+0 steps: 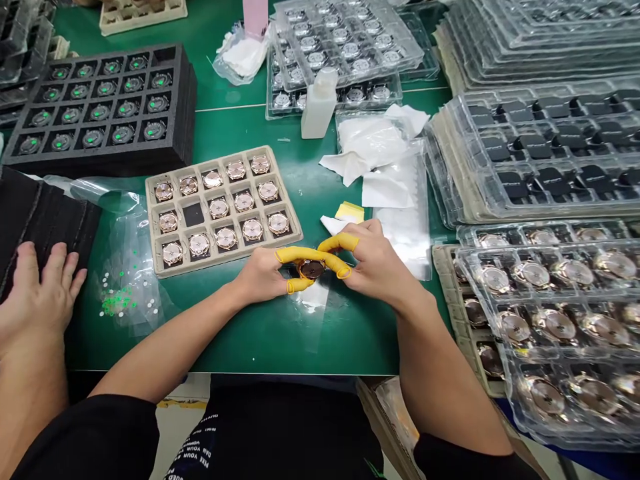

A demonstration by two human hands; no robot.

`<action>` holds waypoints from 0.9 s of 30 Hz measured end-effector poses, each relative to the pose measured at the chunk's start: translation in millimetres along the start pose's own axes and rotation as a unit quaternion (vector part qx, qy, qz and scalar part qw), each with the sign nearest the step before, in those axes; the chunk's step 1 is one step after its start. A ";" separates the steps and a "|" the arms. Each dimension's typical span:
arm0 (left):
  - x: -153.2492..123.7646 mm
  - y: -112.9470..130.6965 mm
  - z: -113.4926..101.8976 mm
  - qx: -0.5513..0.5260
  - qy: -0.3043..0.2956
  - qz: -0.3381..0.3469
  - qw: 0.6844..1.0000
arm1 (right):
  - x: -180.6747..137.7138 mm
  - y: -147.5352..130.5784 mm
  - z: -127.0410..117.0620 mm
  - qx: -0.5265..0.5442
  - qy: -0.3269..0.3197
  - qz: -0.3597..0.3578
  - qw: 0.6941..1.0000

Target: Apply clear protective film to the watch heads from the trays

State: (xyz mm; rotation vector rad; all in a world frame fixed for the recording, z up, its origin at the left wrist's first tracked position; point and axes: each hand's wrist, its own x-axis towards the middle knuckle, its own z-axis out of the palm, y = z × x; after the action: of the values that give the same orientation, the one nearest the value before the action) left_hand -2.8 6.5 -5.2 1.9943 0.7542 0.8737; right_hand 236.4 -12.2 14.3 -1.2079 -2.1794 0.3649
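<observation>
Left hand (264,275) and right hand (373,260) share a grip on a round, dark metal watch (313,269), apparently mid-handling, next needing steadiness, beige rectangular tray (225,255) at ten o'clock.

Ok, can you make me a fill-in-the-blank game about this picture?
1. The person's left hand and right hand handle a round, dark-faced, rose-gold watch and wear ____ finger covers.
2. The beige rectangular tray holds round, rose-gold watches in ____ rows of four or five.
3. The white plastic bottle stands upright on a ____ tabletop.

Missing words: yellow; three; green.
</observation>
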 end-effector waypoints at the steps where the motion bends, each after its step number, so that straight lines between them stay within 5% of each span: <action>1: 0.3 -0.6 0.3 -0.003 0.004 -0.006 1.000 | 0.3 0.0 1.3 -0.007 0.008 -0.001 1.000; 16: 0.0 -4.9 2.1 -0.112 0.043 -0.032 0.992 | 4.2 -2.3 23.9 -0.007 0.062 0.125 0.990; 19: 1.6 -5.7 3.9 -0.147 0.055 -0.090 0.983 | 5.2 -1.3 17.0 0.035 0.107 0.151 0.982; 23: 7.6 -3.2 3.8 -0.172 0.078 -0.223 0.956 | 7.1 -8.0 10.1 0.115 0.220 0.207 0.946; 27: 11.3 -0.9 3.4 -0.171 0.089 -0.248 0.949 | 9.5 -25.3 20.5 0.296 0.159 0.332 0.881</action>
State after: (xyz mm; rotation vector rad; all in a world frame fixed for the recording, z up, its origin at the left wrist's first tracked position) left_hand 6.3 14.1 -4.0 1.3474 1.0684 0.8161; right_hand 202.9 -17.0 14.9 -1.4751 -1.1775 0.9589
